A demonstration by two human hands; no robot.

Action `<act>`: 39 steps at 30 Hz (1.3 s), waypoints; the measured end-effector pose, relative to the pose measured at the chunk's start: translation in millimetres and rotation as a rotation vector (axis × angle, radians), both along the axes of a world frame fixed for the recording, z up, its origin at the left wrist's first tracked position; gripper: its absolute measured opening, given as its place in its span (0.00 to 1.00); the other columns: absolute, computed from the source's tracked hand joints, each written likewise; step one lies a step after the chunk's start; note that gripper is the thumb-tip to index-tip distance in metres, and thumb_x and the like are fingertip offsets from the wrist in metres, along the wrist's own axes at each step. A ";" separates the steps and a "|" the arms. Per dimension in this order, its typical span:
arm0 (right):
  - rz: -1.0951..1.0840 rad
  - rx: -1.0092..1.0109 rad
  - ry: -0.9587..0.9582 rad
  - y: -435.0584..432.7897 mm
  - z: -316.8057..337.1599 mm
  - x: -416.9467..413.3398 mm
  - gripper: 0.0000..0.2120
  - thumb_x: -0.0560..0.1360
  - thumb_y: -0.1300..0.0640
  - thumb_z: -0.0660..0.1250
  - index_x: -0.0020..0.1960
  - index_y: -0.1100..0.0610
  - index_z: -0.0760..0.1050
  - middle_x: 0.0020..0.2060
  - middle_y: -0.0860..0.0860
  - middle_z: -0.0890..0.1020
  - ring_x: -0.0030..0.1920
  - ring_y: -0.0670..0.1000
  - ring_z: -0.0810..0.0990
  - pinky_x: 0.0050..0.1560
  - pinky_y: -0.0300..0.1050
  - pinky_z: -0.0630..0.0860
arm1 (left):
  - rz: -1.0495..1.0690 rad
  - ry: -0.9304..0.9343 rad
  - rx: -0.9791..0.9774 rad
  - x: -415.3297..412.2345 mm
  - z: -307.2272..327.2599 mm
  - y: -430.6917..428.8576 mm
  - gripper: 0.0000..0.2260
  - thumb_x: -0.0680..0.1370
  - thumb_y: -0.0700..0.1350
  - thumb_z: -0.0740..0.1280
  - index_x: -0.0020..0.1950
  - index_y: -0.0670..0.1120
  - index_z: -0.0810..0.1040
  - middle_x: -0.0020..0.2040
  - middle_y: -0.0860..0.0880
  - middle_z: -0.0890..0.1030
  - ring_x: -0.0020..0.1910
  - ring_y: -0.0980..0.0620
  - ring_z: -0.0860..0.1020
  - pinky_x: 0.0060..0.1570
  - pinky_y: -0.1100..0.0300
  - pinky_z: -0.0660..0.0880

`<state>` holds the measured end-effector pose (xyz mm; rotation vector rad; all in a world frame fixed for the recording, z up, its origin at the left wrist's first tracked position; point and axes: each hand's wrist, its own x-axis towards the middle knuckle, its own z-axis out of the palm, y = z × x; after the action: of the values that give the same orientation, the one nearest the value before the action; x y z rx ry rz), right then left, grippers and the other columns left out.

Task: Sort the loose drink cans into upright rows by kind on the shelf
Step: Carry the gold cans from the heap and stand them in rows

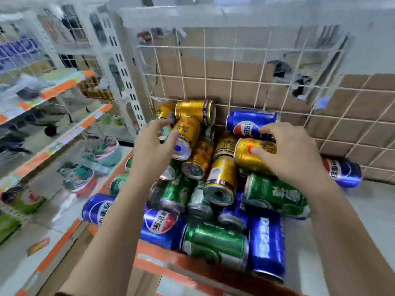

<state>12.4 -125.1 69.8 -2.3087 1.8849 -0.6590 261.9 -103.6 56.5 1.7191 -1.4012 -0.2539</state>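
Note:
A heap of loose cans lies on the white shelf [363, 210], all on their sides: gold cans [222, 178] on top and at the back, green cans [275, 195] in the middle, blue cans [267, 244] at the front and edges. My left hand [154, 150] curls around a tilted gold can [186, 137] at the pile's upper left, its fingers touching its side. My right hand [292, 154] grips another gold can [252, 154] lying at the upper right, thumb on its label. A blue can [248, 122] lies just behind that hand.
A white wire grid [235, 86] backed by cardboard closes the shelf's rear. The shelf's orange front edge [171, 265] runs below the pile. A lone blue can [344, 171] lies at the far right. Another shelving unit [42, 124] with blurred goods stands to the left.

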 end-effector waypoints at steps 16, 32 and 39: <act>0.053 0.191 0.372 -11.8 7.2 22.0 0.39 0.65 0.37 0.71 0.70 0.43 0.58 0.59 0.48 0.74 0.59 0.54 0.73 0.47 0.47 0.68 | -0.004 -0.312 0.286 -12.4 2.6 -37.3 0.30 0.72 0.60 0.68 0.65 0.43 0.67 0.58 0.40 0.74 0.56 0.39 0.73 0.48 0.51 0.69; 0.205 -0.055 -0.595 20.1 3.8 -6.4 0.36 0.63 0.56 0.79 0.66 0.47 0.67 0.56 0.41 0.76 0.53 0.37 0.75 0.54 0.27 0.70 | -0.077 0.087 0.006 -47.2 13.7 2.4 0.37 0.70 0.56 0.73 0.74 0.48 0.62 0.67 0.46 0.68 0.65 0.49 0.68 0.59 0.63 0.65; 0.187 0.095 -0.910 53.1 -4.0 -29.2 0.31 0.59 0.44 0.75 0.59 0.47 0.71 0.50 0.44 0.81 0.49 0.41 0.81 0.47 0.36 0.77 | -0.268 0.384 0.112 -88.5 9.5 29.3 0.39 0.55 0.60 0.75 0.65 0.51 0.75 0.57 0.48 0.79 0.53 0.54 0.79 0.57 0.56 0.76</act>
<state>-16.8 -72.1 65.8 -1.6301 1.2173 -1.2650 173.4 -74.3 65.9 1.4677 -1.3412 -0.7803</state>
